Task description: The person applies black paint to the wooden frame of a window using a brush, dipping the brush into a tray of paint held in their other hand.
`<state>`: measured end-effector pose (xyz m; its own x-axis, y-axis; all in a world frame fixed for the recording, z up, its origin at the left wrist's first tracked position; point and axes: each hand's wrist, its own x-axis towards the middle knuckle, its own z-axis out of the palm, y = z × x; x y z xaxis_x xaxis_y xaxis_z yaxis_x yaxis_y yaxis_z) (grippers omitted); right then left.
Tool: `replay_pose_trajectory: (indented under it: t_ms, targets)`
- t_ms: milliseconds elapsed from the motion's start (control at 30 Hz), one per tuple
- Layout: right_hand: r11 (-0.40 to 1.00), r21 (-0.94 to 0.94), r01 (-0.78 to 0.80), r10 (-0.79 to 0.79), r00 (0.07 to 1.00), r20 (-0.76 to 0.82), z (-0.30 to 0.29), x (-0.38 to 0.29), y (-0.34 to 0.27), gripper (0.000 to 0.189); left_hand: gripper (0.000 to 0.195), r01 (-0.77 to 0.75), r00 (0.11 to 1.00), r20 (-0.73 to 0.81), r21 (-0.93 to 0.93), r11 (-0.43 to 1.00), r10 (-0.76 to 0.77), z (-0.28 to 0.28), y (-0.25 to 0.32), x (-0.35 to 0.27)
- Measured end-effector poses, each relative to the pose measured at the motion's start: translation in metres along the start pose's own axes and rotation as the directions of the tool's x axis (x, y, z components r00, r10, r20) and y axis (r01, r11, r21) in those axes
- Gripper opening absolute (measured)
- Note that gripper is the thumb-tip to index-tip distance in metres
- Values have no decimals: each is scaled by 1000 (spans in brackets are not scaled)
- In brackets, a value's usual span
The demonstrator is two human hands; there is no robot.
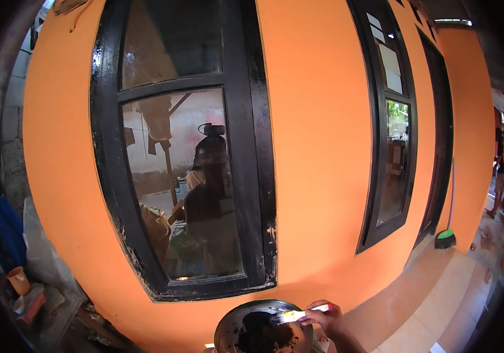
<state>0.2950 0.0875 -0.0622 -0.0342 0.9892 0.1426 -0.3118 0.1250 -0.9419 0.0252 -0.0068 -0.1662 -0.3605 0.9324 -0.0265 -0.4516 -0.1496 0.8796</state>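
Observation:
My right hand (326,318) holds a paintbrush (295,315) by its pale handle. The brush points left, its bristles just above or touching the dark paint (264,332) inside a round metal bowl (221,332). Black paint is smeared over the bowl's inner surface. My left hand is out of view. Directly above the bowl stands a black wooden window frame (239,132) with two glass panes. Its paint is chipped and peeling along the lower left side and near the lower right corner. The lower pane (181,185) reflects a person wearing a head-mounted device.
An orange wall (318,145) surrounds the frame. Farther right are a second black-framed window (378,234), a dark doorway (437,132) and a broom (445,239) on the tiled floor (404,326). An orange cup (18,280) sits among clutter at left. A person (503,167) stands at far right.

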Motion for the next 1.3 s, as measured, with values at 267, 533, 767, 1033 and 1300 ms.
replay_pose_trajectory:
  t_ms: [267, 533, 767, 1033, 1300]
  targets:
    - [994, -71, 85, -82, 996, 42, 10, -4, -6, 12, 10, 41, 998, 56, -107, 993, -35, -18, -30, 16]
    - [992, -100, 76, -68, 994, 82, 8, -7, -5, 17, 11, 49, 997, 72, -134, 990, -39, -21, -37, 17]
    - [991, -121, 52, -41, 995, 96, 0, -12, -8, 16, 11, 53, 996, 73, -147, 988, -42, -21, -40, 15]
    - [994, -106, 34, -22, 993, 118, 1, -6, -3, 15, 11, 54, 996, 73, -149, 987, -43, -18, -43, 16]
    - [997, -75, 12, -4, 994, 110, -4, -5, 11, 14, 12, 58, 996, 72, -160, 985, -47, -18, -45, 16]
